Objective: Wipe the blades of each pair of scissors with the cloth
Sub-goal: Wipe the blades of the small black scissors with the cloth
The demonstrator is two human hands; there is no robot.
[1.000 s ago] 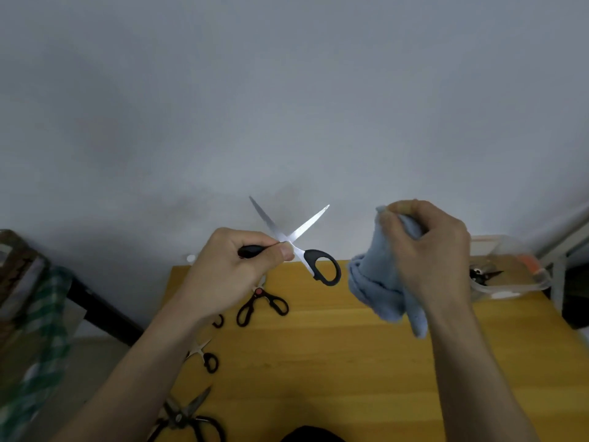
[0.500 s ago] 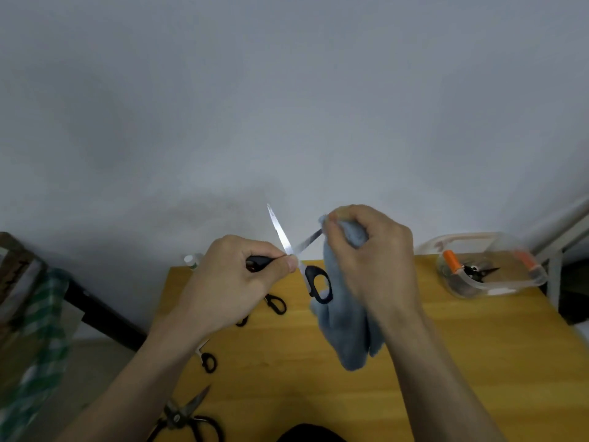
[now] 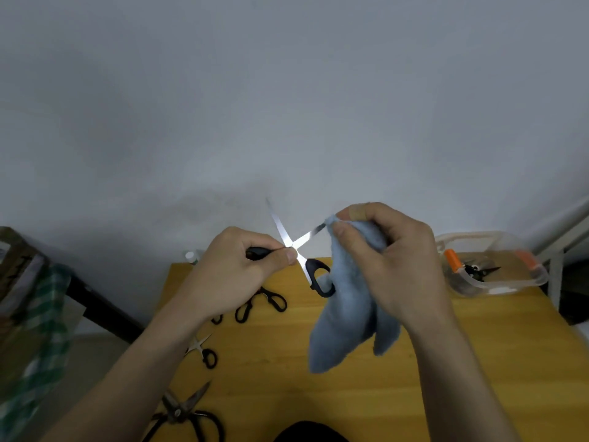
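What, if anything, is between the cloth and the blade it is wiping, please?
Nothing visible. The right hand pinches the cloth directly round the right blade near its tip; the left hand holds the scissors open, clear of it.

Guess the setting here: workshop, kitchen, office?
Probably a plain room set up as a makeshift workbench, not a kitchen. A bare wooden table stands against a blank grey wall, several scissors lie on it, and a clear plastic container holds more tools.
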